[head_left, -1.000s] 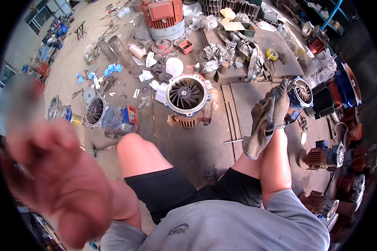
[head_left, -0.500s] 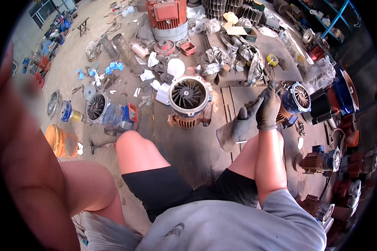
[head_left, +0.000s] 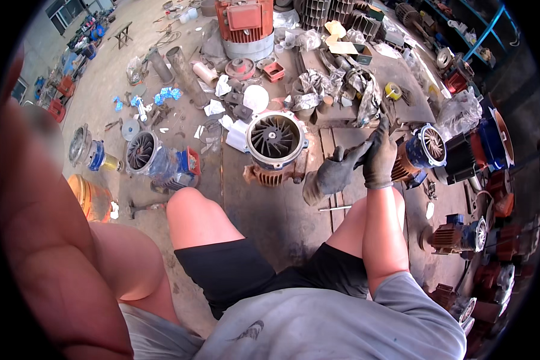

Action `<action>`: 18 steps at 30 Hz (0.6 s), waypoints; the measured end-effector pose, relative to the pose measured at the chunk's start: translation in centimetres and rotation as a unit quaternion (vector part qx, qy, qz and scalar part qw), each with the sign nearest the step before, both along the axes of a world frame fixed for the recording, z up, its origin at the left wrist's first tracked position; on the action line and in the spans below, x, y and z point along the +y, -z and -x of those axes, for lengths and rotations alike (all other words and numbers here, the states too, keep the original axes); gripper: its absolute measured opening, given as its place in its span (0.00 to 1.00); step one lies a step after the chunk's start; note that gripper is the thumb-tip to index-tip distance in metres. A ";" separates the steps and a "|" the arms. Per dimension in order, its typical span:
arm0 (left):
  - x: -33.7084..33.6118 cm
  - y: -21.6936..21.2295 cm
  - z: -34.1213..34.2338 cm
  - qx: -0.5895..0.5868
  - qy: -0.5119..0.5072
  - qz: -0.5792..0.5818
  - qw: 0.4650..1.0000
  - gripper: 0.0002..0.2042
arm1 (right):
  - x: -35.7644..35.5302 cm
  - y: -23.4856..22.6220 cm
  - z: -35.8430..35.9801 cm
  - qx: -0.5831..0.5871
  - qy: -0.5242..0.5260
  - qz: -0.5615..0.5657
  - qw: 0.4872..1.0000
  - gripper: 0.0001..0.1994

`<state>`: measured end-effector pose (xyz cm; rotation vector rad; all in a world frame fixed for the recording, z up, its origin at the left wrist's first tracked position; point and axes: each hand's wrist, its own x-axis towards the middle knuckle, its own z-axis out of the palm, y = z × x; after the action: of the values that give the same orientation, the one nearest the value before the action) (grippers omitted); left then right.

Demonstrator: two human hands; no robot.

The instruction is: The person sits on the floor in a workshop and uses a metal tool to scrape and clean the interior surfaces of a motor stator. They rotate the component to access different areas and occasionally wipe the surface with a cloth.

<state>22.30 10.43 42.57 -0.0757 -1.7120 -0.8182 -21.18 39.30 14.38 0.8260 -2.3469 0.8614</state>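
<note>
My right hand, in a dark grey work glove, is raised above my right knee. It grips a second grey glove, which looks empty and hangs to the left with its cuff low. Very close to the lens, my bare left arm fills the left edge, raised; the left hand is blurred there and its fingers cannot be made out. Ahead of my knees stands an electric motor with its black fan exposed inside a pale ring. A thin metal rod lies under the hanging glove.
Blue motors lie left and right of the middle one. A large red motor stands at the back. A hammer and an orange bucket are by my left knee. Crumpled plastic and loose parts cover the far side.
The hanging glove has swung up and left, and its cuff no longer opens toward me. The metal rod shows more fully. My left arm stays raised at the edge.
</note>
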 end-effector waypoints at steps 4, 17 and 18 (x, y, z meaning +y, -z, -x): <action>-0.3 -0.2 0.2 -0.002 -0.008 -0.002 1.000 0.26 | 0.2 0.2 0.0 -0.003 0.015 -0.025 1.000 0.30; -0.9 -0.7 0.1 0.008 -0.030 -0.006 0.999 0.27 | 0.5 -0.2 -0.3 -0.026 0.016 -0.011 0.999 0.29; -1.0 -0.9 0.1 0.010 -0.030 -0.005 0.999 0.27 | 0.6 0.2 0.1 -0.032 0.015 -0.002 0.999 0.30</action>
<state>22.20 9.43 43.44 -0.0249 -1.6828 -0.7790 -21.32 39.86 14.13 0.7738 -2.4112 0.8842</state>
